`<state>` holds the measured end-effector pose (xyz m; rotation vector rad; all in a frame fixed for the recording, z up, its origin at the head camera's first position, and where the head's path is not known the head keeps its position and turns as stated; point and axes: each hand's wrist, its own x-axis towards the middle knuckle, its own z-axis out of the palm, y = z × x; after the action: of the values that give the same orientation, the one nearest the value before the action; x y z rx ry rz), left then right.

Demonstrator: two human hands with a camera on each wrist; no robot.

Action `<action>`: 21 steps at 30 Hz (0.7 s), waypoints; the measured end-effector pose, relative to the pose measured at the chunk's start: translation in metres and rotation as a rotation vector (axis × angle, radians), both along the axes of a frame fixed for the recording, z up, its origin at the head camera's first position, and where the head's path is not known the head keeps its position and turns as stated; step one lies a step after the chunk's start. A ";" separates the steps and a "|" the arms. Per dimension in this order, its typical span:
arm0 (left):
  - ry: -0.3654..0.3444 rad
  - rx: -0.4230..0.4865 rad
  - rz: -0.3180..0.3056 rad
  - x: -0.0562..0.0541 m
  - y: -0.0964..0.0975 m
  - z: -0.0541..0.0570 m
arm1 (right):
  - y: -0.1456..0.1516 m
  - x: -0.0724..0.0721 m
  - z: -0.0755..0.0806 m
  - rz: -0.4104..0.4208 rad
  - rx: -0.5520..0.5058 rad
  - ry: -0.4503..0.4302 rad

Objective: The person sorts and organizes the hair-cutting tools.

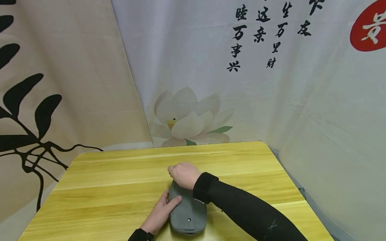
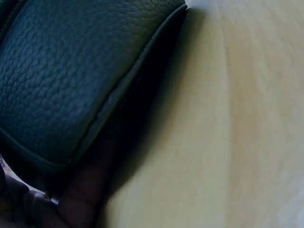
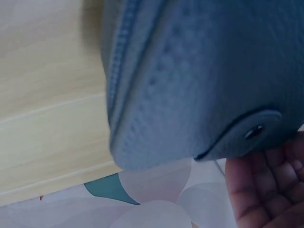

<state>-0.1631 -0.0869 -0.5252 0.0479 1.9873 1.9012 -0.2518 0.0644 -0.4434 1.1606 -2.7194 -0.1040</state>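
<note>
A grey pebbled-leather zip pouch (image 1: 188, 211) lies lengthwise on the wooden table, a round snap stud on its near end. My left hand (image 1: 161, 209) grips its left side, thumb over the top and fingers along the side. In the left wrist view those fingers (image 2: 83, 199) lie in shadow under the pouch's edge. Over the far end bends my right hand (image 1: 185, 174), its fingers curled. The right wrist view has these fingers (image 3: 266, 185) against the pouch end beside a rounded snap tab (image 3: 256, 130). A zipper (image 3: 118, 61) runs along the side; the right fingertips are hidden.
The yellow wood-grain table (image 1: 120, 187) has rounded far corners. Behind it hangs a pale cloth backdrop (image 1: 193, 50) with a printed lotus, dark leaves and black characters. My black right sleeve (image 1: 250, 207) crosses the table's right side.
</note>
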 end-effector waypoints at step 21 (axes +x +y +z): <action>0.025 -0.072 0.004 0.000 0.002 -0.001 | 0.005 -0.004 -0.004 -0.222 -0.124 -0.072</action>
<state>-0.1635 -0.0850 -0.5264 0.0477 2.0723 1.8386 -0.2558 0.0697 -0.4477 0.8422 -2.8626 0.0776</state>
